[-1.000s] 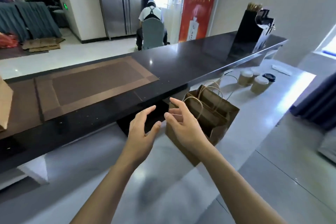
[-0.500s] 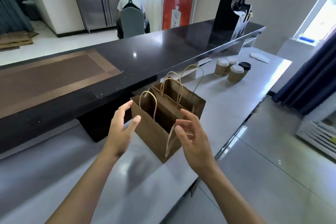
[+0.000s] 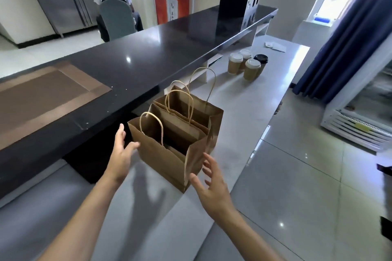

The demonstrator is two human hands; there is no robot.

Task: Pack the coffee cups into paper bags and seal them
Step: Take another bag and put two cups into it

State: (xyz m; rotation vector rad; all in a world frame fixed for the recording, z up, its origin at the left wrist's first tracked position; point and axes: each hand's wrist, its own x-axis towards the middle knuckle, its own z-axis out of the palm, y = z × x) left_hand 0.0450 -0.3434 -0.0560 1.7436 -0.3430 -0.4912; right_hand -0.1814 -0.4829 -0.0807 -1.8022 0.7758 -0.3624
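Two brown paper bags with twine handles stand open on the grey counter (image 3: 244, 112), one behind the other. The near bag (image 3: 163, 159) sits between my hands; the far bag (image 3: 191, 108) touches its back. My left hand (image 3: 123, 152) hovers with fingers spread just off the near bag's left side. Off the bag's right front corner, my right hand (image 3: 210, 184) is also spread and holds nothing. Several lidded coffee cups (image 3: 247, 65) stand grouped farther along the counter, one with a black lid (image 3: 261, 58).
A raised black bar top (image 3: 161, 53) runs along the left with a brown mat (image 3: 42, 95) and a black holder (image 3: 235, 4) at its far end. White napkins (image 3: 274, 45) lie past the cups. A person sits beyond the bar. A blue curtain and a white cooler stand at the right.
The view has swung right and closer to the bags. My hands have spread apart, from in front of the near bag to either side of it, the right one dropping lower.
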